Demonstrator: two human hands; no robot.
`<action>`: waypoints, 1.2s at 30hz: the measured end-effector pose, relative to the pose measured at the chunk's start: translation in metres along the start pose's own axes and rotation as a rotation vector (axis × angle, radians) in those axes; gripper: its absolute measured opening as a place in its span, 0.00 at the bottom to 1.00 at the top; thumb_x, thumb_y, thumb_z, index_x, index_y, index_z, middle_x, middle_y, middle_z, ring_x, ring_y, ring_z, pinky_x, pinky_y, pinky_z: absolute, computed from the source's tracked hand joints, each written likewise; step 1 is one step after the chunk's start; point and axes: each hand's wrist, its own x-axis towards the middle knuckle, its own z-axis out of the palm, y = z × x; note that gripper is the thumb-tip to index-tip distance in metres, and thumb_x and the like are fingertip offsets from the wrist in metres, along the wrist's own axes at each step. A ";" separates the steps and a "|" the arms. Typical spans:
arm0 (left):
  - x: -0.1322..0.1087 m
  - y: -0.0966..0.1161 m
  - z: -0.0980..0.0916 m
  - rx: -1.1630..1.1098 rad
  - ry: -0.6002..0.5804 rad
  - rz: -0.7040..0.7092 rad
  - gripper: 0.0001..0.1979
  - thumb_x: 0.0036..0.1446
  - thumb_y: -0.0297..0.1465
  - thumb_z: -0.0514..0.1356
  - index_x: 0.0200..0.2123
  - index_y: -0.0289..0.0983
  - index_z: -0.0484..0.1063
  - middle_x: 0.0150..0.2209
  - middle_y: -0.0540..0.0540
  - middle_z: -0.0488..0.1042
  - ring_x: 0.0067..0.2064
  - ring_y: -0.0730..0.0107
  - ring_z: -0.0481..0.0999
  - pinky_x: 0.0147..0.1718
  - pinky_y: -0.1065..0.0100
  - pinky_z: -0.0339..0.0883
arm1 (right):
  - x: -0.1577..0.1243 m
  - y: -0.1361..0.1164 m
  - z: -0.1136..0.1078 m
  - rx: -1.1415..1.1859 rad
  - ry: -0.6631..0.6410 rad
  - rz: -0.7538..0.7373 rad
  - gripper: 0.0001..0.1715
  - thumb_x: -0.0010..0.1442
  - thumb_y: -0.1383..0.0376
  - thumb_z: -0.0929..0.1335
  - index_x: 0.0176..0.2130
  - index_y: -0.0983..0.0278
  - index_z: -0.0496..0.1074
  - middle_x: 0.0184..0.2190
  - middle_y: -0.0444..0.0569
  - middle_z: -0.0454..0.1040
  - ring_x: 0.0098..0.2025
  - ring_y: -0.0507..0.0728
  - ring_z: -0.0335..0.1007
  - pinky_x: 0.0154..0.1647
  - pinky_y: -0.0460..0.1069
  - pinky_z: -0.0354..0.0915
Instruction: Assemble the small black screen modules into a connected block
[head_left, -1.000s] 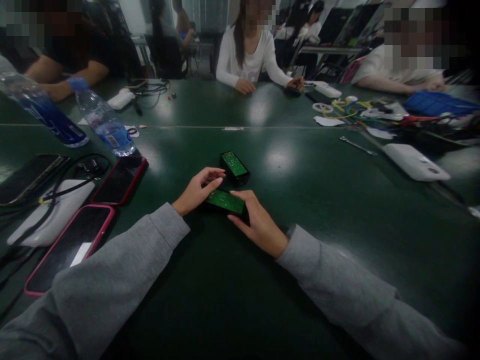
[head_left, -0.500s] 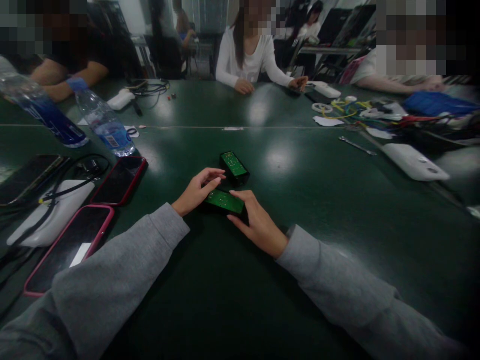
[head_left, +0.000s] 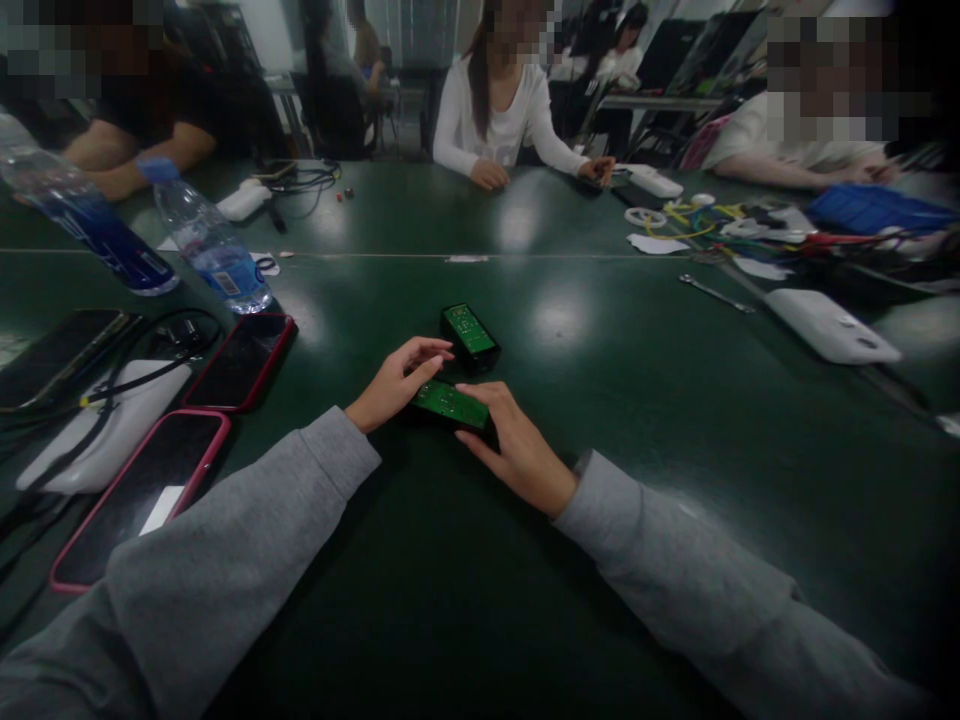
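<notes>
on the green worktop, a board-topped case lies before the seated person. the right hand has its grip narrowed around the right end, thumb and fingers on opposite long sides, likely to steady it. the left hand curls half-open at the other end; from here i cannot tell if it presses. a second case rests just beyond, seemingly parked within reach.

We've got a dim shot: pale glare spots on green tabletop, btm & far R edge near black, bkgd soft, pixel blocks up top, bottles at L skewed.
</notes>
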 end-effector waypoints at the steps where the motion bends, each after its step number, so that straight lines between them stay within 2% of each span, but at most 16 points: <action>1: 0.000 0.000 0.000 -0.002 0.000 -0.001 0.16 0.63 0.38 0.58 0.51 0.37 0.71 0.49 0.41 0.77 0.50 0.61 0.76 0.50 0.58 0.68 | 0.000 0.000 0.000 -0.001 -0.005 0.005 0.29 0.66 0.66 0.66 0.62 0.59 0.54 0.54 0.56 0.61 0.54 0.65 0.65 0.55 0.66 0.69; 15: 0.000 0.003 0.002 -0.007 0.020 -0.014 0.15 0.63 0.38 0.58 0.50 0.37 0.71 0.48 0.41 0.77 0.49 0.63 0.76 0.49 0.61 0.68 | -0.003 0.002 0.003 -0.067 -0.029 0.048 0.25 0.67 0.65 0.66 0.61 0.56 0.58 0.55 0.54 0.59 0.53 0.62 0.66 0.52 0.61 0.71; 17: 0.001 0.000 0.001 0.011 0.094 -0.003 0.15 0.64 0.38 0.58 0.50 0.38 0.71 0.50 0.42 0.76 0.50 0.63 0.75 0.51 0.60 0.67 | 0.000 0.003 0.003 -0.110 -0.028 0.046 0.25 0.67 0.65 0.67 0.61 0.57 0.59 0.55 0.54 0.60 0.52 0.61 0.66 0.51 0.59 0.71; 21: 0.002 -0.010 -0.003 0.108 0.388 0.005 0.16 0.64 0.38 0.58 0.52 0.40 0.69 0.55 0.42 0.70 0.55 0.61 0.70 0.52 0.58 0.66 | 0.020 0.008 0.009 -0.361 0.030 0.079 0.25 0.69 0.58 0.65 0.61 0.62 0.61 0.50 0.56 0.65 0.48 0.63 0.68 0.46 0.58 0.72; 24: 0.002 -0.017 -0.005 0.220 0.500 -0.008 0.19 0.62 0.39 0.60 0.54 0.39 0.68 0.56 0.40 0.67 0.55 0.59 0.69 0.51 0.58 0.66 | 0.038 0.010 0.019 -0.551 0.108 0.129 0.32 0.69 0.50 0.63 0.62 0.67 0.61 0.46 0.59 0.67 0.44 0.64 0.68 0.41 0.58 0.72; 25: 0.002 -0.018 -0.005 0.242 0.503 0.012 0.19 0.62 0.39 0.60 0.54 0.38 0.68 0.57 0.39 0.66 0.54 0.59 0.69 0.51 0.58 0.66 | 0.043 0.010 0.023 -0.582 0.117 0.131 0.35 0.68 0.48 0.63 0.63 0.69 0.60 0.46 0.59 0.67 0.44 0.65 0.68 0.41 0.59 0.71; 27: 0.002 -0.018 -0.005 0.233 0.413 0.028 0.19 0.62 0.38 0.60 0.54 0.37 0.68 0.55 0.39 0.67 0.52 0.60 0.71 0.50 0.57 0.67 | 0.047 0.010 0.029 -0.604 0.112 0.107 0.40 0.67 0.47 0.63 0.65 0.71 0.56 0.45 0.60 0.68 0.44 0.66 0.68 0.42 0.59 0.71; 30: 0.003 -0.018 -0.004 0.222 0.307 0.054 0.18 0.63 0.38 0.60 0.53 0.38 0.69 0.54 0.39 0.69 0.52 0.61 0.72 0.51 0.57 0.67 | 0.046 0.010 0.032 -0.556 0.089 0.022 0.40 0.69 0.49 0.62 0.67 0.71 0.52 0.48 0.61 0.70 0.47 0.66 0.68 0.46 0.60 0.70; 33: 0.003 -0.020 -0.004 0.222 0.297 0.093 0.18 0.63 0.38 0.60 0.53 0.38 0.70 0.54 0.40 0.69 0.54 0.60 0.71 0.53 0.57 0.67 | 0.042 0.012 0.030 -0.489 0.082 -0.046 0.36 0.70 0.52 0.61 0.66 0.71 0.52 0.52 0.61 0.70 0.51 0.65 0.68 0.49 0.60 0.69; 36: 0.004 -0.023 -0.005 0.226 0.306 0.103 0.18 0.62 0.37 0.61 0.53 0.39 0.70 0.54 0.40 0.69 0.54 0.60 0.71 0.54 0.56 0.67 | 0.042 0.013 0.028 -0.458 0.090 -0.030 0.35 0.70 0.51 0.61 0.65 0.71 0.55 0.52 0.61 0.70 0.51 0.66 0.69 0.49 0.61 0.69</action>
